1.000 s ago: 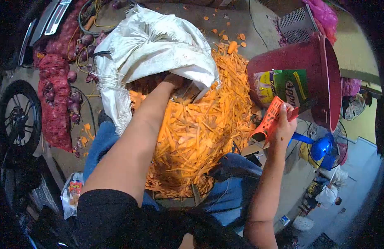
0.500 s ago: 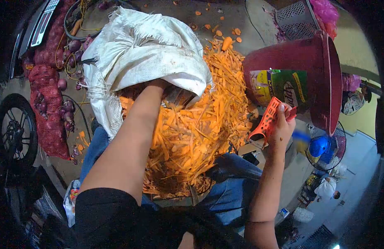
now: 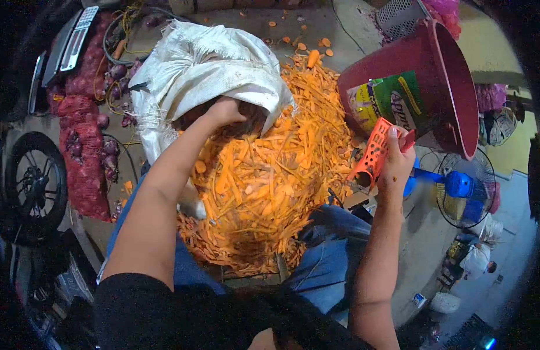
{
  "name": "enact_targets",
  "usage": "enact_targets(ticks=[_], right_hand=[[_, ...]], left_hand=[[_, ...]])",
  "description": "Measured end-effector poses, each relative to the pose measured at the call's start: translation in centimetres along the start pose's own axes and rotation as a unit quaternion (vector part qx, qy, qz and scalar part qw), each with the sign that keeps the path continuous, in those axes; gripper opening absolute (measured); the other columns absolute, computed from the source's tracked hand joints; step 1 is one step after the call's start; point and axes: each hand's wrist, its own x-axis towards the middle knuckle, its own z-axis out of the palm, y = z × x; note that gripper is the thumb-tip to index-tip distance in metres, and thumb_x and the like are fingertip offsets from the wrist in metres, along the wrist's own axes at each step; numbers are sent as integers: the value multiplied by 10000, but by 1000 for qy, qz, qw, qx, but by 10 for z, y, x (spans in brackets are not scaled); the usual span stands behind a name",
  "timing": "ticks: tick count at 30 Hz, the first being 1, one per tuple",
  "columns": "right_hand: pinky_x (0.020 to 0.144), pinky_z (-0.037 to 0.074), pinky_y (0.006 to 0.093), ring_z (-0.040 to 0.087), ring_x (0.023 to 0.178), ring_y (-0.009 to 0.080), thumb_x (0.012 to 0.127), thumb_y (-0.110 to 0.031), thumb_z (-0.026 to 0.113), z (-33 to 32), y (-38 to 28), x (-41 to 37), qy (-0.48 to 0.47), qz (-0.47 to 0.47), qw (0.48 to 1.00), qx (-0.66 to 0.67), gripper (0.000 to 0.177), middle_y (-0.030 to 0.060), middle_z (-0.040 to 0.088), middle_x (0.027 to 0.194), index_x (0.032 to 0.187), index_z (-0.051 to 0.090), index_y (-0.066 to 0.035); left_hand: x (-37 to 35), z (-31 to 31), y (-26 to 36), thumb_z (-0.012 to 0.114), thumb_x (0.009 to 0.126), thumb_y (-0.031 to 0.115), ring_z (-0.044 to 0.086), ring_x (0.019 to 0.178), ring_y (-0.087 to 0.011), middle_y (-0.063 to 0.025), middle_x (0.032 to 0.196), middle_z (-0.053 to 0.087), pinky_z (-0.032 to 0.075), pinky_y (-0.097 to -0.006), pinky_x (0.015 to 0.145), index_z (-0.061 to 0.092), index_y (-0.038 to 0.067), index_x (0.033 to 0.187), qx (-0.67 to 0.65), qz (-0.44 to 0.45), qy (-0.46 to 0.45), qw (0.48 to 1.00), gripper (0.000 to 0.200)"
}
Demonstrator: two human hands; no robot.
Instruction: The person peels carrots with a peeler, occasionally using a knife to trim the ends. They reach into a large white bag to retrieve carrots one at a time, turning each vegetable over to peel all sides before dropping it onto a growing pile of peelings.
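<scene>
My left hand (image 3: 228,112) is at the mouth of a white woven sack (image 3: 223,70); part of the hand shows, its fingers bent toward the dark opening, and whatever they hold is hidden. My right hand (image 3: 397,160) grips an orange-red perforated plastic peeler (image 3: 375,153), held upright and tilted beside the heap. Between my legs lies a large heap of orange carrot peelings (image 3: 258,186), which spreads up along the sack's right side. A whole carrot piece (image 3: 313,58) rests at the top of the heap.
A maroon tub (image 3: 398,87) lies tilted at the right, with a blue fan (image 3: 459,184) below it. Red mesh sacks of onions (image 3: 86,157) and a black wheel (image 3: 35,179) are at the left. A person (image 3: 475,260) is in the far right background.
My left hand has come partly out of the sack, so its back and thumb now show. My right hand still holds the peeler. The whole view has shifted slightly.
</scene>
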Motion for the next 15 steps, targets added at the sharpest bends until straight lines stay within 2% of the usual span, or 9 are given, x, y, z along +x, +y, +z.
enact_targets(ticks=[2, 3, 4, 6, 7, 8, 10, 12, 15], right_hand=[[535, 320, 184, 373, 595, 41, 789, -192, 479, -9, -4, -7, 7, -2, 1000, -22, 194, -33, 447, 677, 815, 497, -1], [535, 320, 184, 373, 595, 41, 789, -192, 479, -12, -7, -11, 10, -7, 1000, -10, 194, -33, 447, 677, 815, 497, -1], [531, 319, 186, 370, 589, 43, 787, -197, 481, -13, -9, -16, 10, -19, 1000, 19, 196, -32, 444, 670, 812, 499, -3], [527, 318, 188, 367, 583, 44, 785, -201, 483, -19, -15, -26, 11, -37, 998, 59, 197, -31, 442, 662, 810, 500, -6], [521, 313, 187, 363, 577, 43, 782, -202, 487, -22, -17, -30, 4, -54, 998, 39, 197, -32, 437, 651, 808, 501, -8], [514, 308, 185, 359, 571, 42, 780, -204, 491, -25, -19, -34, -3, -71, 997, 20, 196, -32, 431, 640, 807, 501, -10], [504, 300, 185, 355, 561, 40, 777, -204, 494, -29, -21, -39, -4, -88, 995, 46, 197, -33, 421, 620, 800, 503, -9], [498, 297, 191, 350, 557, 39, 776, -203, 494, -31, -24, -38, 31, -82, 994, 63, 193, -37, 410, 611, 781, 504, -10], [501, 304, 205, 353, 557, 47, 771, -213, 497, -32, -18, -34, 15, -80, 992, 98, 203, -39, 409, 611, 771, 508, -10]], left_hand=[[-12, -21, 14, 637, 555, 253, 501, 851, -268, -171, 907, 532, 367, -310, 774, 496, -17, 945, -142, -26, 64, 987, 494], [-17, -35, 20, 669, 538, 272, 527, 796, -238, -137, 855, 551, 399, -309, 730, 501, 15, 943, -145, -69, 9, 987, 507], [-22, -46, 28, 669, 538, 272, 527, 796, -238, -137, 855, 551, 399, -309, 730, 501, 15, 943, -133, -66, 14, 989, 507], [-37, -71, 47, 670, 566, 241, 507, 753, -164, -107, 795, 551, 397, -267, 686, 516, 2, 867, -205, -192, -16, 960, 414], [-44, -81, 56, 654, 605, 218, 483, 751, -115, -65, 792, 532, 400, -248, 651, 507, 24, 838, -315, -200, -20, 927, 337], [-51, -92, 66, 654, 605, 218, 483, 751, -115, -65, 792, 532, 400, -248, 651, 507, 24, 838, -306, -199, -10, 931, 337], [-61, -126, 93, 640, 625, 177, 465, 792, -103, -60, 850, 507, 396, -231, 637, 485, 38, 861, -499, -179, 23, 847, 314], [-76, -171, 128, 638, 629, 176, 458, 858, -132, -54, 921, 466, 412, -269, 686, 430, 65, 927, -522, -160, 19, 838, 380], [-108, -217, 190, 571, 657, 383, 415, 992, -238, -128, 1088, 386, 406, -365, 770, 308, 104, 1097, -740, 31, -4, 672, 583]])
